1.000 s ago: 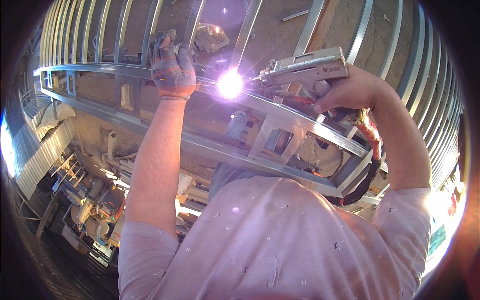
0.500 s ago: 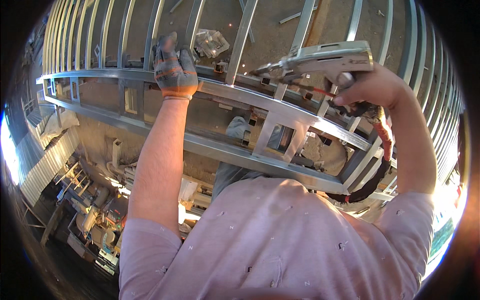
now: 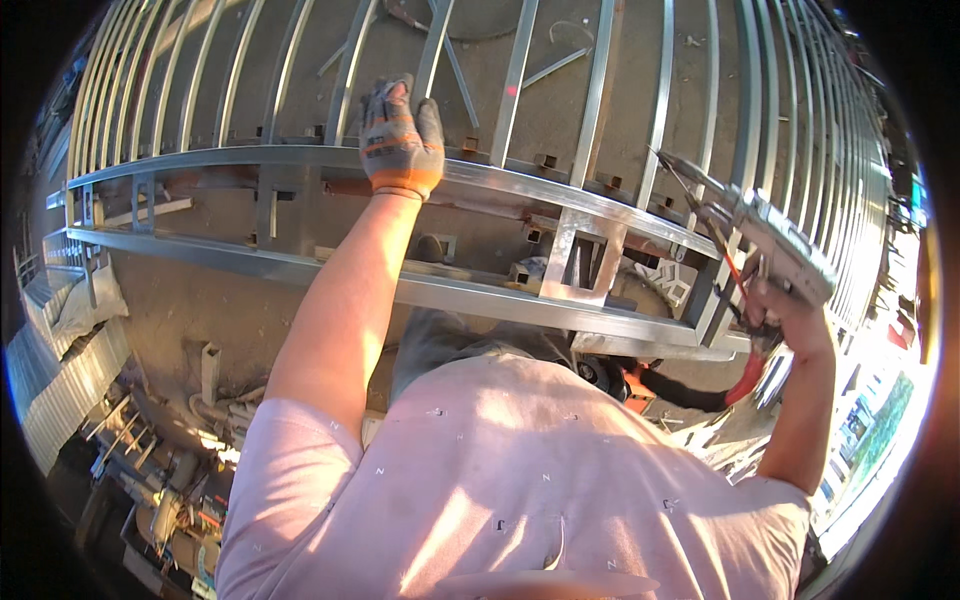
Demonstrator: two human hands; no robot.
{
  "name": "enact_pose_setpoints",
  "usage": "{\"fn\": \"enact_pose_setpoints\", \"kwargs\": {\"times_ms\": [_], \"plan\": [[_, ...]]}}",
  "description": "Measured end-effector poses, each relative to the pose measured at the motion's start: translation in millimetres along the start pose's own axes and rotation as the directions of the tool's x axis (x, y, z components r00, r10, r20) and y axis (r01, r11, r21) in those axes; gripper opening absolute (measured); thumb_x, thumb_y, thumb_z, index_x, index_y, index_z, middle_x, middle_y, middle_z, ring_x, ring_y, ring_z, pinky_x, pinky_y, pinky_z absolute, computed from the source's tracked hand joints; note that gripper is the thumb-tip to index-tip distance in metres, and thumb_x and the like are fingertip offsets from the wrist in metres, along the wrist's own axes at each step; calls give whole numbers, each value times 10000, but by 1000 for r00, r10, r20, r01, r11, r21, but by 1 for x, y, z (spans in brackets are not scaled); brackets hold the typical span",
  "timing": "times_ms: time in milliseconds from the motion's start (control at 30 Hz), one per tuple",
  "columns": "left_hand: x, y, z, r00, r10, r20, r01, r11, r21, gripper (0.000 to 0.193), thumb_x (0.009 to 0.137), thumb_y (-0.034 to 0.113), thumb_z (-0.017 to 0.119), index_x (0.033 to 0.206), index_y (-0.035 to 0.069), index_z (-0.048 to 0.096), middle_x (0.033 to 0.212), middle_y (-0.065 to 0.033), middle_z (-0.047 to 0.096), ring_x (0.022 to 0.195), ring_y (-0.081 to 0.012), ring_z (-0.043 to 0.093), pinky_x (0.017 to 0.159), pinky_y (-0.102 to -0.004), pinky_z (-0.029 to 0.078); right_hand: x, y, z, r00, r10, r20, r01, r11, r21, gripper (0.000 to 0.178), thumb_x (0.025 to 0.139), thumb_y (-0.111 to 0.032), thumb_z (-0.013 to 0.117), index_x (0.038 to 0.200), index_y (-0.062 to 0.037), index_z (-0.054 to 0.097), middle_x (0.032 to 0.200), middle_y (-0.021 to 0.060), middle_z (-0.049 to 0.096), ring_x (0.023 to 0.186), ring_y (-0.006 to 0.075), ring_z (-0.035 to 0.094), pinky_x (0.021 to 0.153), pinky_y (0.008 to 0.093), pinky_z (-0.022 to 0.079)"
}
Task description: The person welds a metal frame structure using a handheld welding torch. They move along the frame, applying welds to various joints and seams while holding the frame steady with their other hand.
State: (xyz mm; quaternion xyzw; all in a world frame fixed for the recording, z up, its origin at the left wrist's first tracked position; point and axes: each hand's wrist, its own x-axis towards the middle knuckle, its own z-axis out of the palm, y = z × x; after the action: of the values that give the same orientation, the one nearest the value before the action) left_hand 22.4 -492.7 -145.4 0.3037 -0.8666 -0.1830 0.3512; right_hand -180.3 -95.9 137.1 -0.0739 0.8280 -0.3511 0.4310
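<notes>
My left hand [image 3: 403, 140], in a grey and orange work glove, lies over the long metal rail [image 3: 520, 184] of a barred frame. Its fingers stretch forward with the thumb apart, and nothing shows in them. On the right my bare right hand [image 3: 785, 305] is closed round a silver handheld welding gun [image 3: 785, 245]. The gun's thin nozzle points forward and left, above the frame's right end. From its grip a red and black hose [image 3: 742, 385] hangs toward my body. A square plate with a cut-out [image 3: 562, 252] joins the two rails.
Parallel metal bars [image 3: 515, 90] run away from the rail. A second rail [image 3: 460, 297] lies nearer my body. Loose metal strips [image 3: 555, 66] lie on the floor beyond. Corrugated sheets [image 3: 70, 375] and cluttered tools [image 3: 165, 510] sit at the left; an orange machine [image 3: 637, 388] is under the frame.
The welding gun has swung right and toward me in my right hand, away from the rail. Sparks near its tip are gone. My left hand appears farther right as the view shifted.
</notes>
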Motion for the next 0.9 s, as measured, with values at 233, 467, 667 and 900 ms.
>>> {"fn": "enact_pose_setpoints", "kwargs": {"times_ms": [233, 467, 667, 900], "plan": [[12, -52, -49, 991, -84, 108, 108, 965, -237, 442, 967, 258, 645, 1354, 58, 567, 1302, -222, 624, 1181, -430, 609, 1034, -476, 488, -112, 8, 75, 978, -16, -209, 66, 970, 235, 184, 935, -73, 681, 1097, -6, 626, 718, 40, 587, 595, 142, 566, 583, 304, 478], [74, -240, -128, 973, -225, 48, 179, 871, 457, 568, 995, 454, 564, 1401, 58, 533, 1341, -242, 627, 1175, -424, 646, 1002, -496, 510, -148, -72, 38, 975, -16, -221, -25, 983, -183, 353, 880, -112, 697, 1215, -20, 637, 764, 18, 602, 644, 113, 574, 592, 256, 441], [98, -323, -130, 922, -379, 77, 262, 759, 596, 665, 1026, 521, 489, 1462, 20, 512, 1497, -193, 527, 1396, -365, 488, 1156, -460, 406, -72, -177, 15, 997, -27, 69, 66, 732, -678, 770, 736, -128, 697, 1475, 12, 534, 835, 36, 613, 601, 85, 526, 524, 241, 400], [95, -315, -138, 877, -467, 110, 329, 751, 572, 655, 1045, 557, 422, 1529, 117, 450, 1520, -212, 511, 1361, -390, 526, 1140, -466, 426, 105, -197, 100, 967, 155, 200, -40, 874, -484, 417, 708, -83, 926, 1075, -30, 733, 802, 36, 704, 618, 121, 640, 525, 279, 522]]}}
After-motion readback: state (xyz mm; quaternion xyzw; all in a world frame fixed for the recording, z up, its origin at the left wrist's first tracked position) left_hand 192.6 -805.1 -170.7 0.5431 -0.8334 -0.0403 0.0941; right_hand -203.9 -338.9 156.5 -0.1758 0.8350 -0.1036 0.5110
